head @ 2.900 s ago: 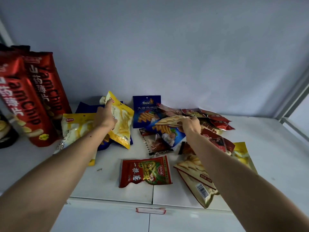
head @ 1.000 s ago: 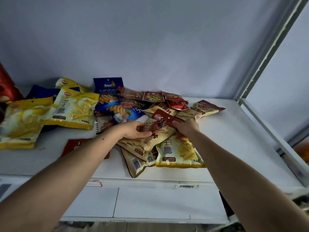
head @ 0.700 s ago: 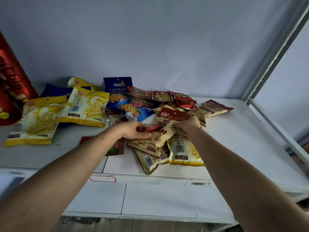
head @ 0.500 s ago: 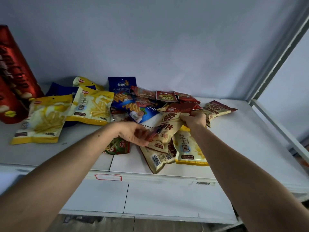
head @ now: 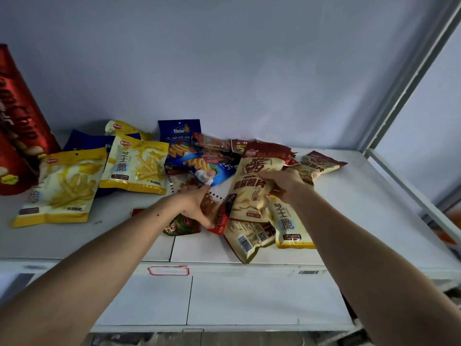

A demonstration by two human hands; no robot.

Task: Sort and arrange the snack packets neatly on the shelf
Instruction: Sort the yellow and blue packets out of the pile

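Observation:
A heap of snack packets lies on the white shelf [head: 369, 211]. My right hand [head: 283, 182] grips a beige potato-chip packet [head: 254, 181] with a dark red top and holds it lifted, nearly upright, over the pile. My left hand [head: 193, 206] pinches a small red packet [head: 220, 218] at the pile's front left. Under them lie another beige packet [head: 249, 240] and a yellow packet [head: 287, 223]. Two yellow fry packets [head: 62, 188] [head: 138, 166] lie flat at the left. Blue packets [head: 182, 143] and small red ones [head: 212, 144] sit at the back.
Tall red chip bags [head: 17, 126] stand at the far left against the wall. A third beige packet [head: 316, 167] lies at the pile's right. A white upright post [head: 409, 78] and a side rail [head: 411, 193] bound the shelf on the right. A red-edged label [head: 168, 270] marks the front edge.
My right hand has lifted the beige chip packet up off the pile and turned it nearly upright. My left hand stays low at the front, now holding the small red packet.

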